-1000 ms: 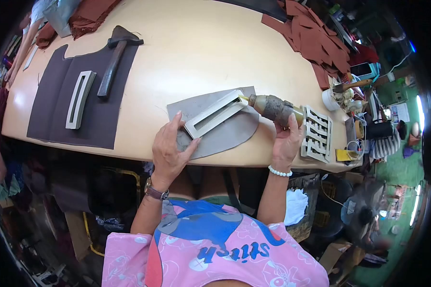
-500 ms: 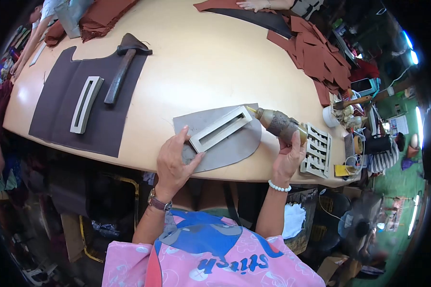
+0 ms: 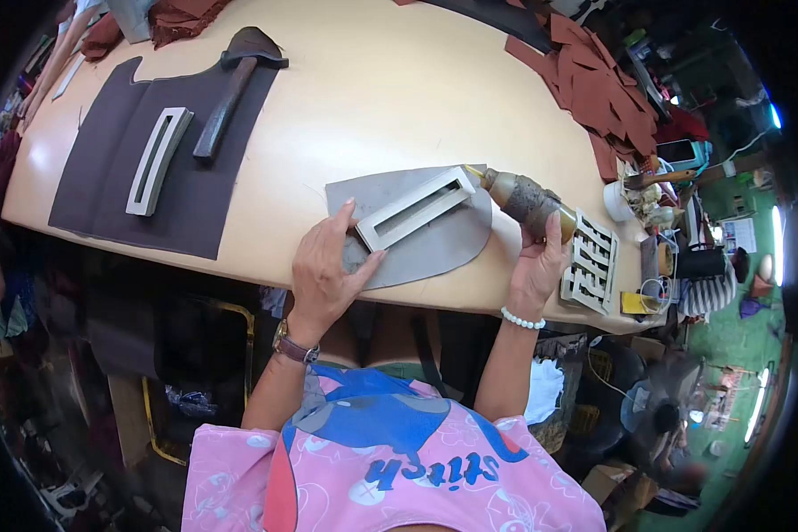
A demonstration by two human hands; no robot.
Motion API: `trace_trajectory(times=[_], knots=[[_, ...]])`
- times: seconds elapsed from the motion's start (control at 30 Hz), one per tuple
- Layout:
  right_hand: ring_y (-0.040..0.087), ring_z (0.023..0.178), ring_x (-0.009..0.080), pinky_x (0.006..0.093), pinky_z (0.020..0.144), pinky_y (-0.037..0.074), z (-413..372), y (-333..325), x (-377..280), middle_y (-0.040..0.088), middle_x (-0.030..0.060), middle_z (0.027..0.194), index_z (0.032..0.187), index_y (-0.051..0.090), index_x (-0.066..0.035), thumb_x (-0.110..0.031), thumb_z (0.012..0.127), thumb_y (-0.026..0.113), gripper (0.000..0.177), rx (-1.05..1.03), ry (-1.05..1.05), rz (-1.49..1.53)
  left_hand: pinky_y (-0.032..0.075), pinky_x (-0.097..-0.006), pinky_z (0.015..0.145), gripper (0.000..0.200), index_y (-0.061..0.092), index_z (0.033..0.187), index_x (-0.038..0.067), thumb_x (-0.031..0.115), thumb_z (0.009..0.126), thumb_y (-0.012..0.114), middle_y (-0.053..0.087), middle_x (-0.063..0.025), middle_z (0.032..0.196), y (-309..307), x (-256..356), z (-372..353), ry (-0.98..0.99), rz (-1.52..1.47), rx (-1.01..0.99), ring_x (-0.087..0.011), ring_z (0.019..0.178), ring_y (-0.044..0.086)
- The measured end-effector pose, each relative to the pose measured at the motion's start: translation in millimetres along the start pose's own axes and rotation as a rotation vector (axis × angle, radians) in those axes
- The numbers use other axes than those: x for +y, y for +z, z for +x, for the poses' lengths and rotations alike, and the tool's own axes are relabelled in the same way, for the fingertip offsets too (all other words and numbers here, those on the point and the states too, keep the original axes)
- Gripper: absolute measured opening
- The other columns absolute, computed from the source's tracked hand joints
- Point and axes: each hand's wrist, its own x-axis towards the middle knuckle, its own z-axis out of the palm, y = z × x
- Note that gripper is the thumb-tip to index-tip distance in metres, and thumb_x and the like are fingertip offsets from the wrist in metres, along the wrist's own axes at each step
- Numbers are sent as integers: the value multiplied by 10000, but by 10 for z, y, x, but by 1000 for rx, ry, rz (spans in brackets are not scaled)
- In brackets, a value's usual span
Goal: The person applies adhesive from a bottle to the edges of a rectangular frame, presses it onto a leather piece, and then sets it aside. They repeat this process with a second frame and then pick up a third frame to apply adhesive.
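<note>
A grey, tongue-shaped flat piece [image 3: 434, 262] lies near the table's front edge. On top of it is a pale rectangular frame [image 3: 419, 222] with a long slot. My left hand [image 3: 324, 266] grips the frame's near-left end between thumb and fingers. In my right hand [image 3: 541, 266] is a squeeze bottle [image 3: 530, 202] of amber liquid, its middle wrapped in something dark. It tilts so that its thin yellow nozzle meets the frame's far-right end. Whether any liquid comes out is too small to tell.
At left, a hammer [image 3: 226, 115] and another slotted frame [image 3: 173, 164] rest on a dark sheet [image 3: 97, 186]. Pale slotted pieces [image 3: 590, 266] stand right of my right hand. Beyond are brown scraps [image 3: 598, 84] and a white tub [image 3: 616, 202] with a brush. A person's arm shows at upper left.
The view has shifted, so the table sits higher in it, and another person's hand at the top has left the picture. My hands, frame and bottle keep nearly the same arrangement.
</note>
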Motion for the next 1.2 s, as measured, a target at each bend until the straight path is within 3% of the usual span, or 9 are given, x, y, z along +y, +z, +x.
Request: trace_trajectory(times=[0.07, 0.37, 0.47, 0.57, 1.2], knots=[[596, 972, 169, 301, 772, 553, 13, 51, -11, 587, 66, 1070, 1129, 529, -32, -86, 869, 652, 292, -11, -59, -78, 481, -371, 788, 701, 475, 1279, -8, 154, 674, 789, 626, -128, 959, 10, -6, 21, 6, 9, 4, -276, 878, 603], [546, 901, 110, 246, 855, 433, 102, 100, 23, 586, 29, 999, 1073, 552, -21, -90, 840, 696, 283, -47, -201, -272, 487, -379, 814, 742, 470, 1309, 15, 144, 657, 801, 638, -144, 980, 8, 2, 14, -25, -2, -7, -291, 903, 615], [598, 906, 143, 291, 816, 509, 129, 62, 45, 609, 56, 1004, 1070, 559, -27, -106, 868, 662, 240, -59, -250, -316, 486, -380, 817, 746, 471, 1310, 16, 148, 655, 803, 639, -144, 981, 10, -12, 12, -29, -9, -8, -290, 905, 616], [547, 904, 106, 251, 849, 440, 105, 102, -5, 586, 27, 978, 1071, 549, -19, -83, 842, 692, 277, -61, -214, -292, 486, -382, 817, 745, 469, 1311, 17, 149, 658, 803, 640, -143, 980, 6, -10, 15, -28, -10, -10, -291, 906, 616], [569, 859, 115, 264, 820, 468, 140, 72, 107, 616, 36, 956, 1026, 582, -22, -101, 853, 686, 216, -76, -235, -323, 477, -379, 801, 738, 469, 1302, 20, 129, 653, 800, 632, -124, 960, 2, -7, 16, -18, -13, -6, -282, 878, 606]])
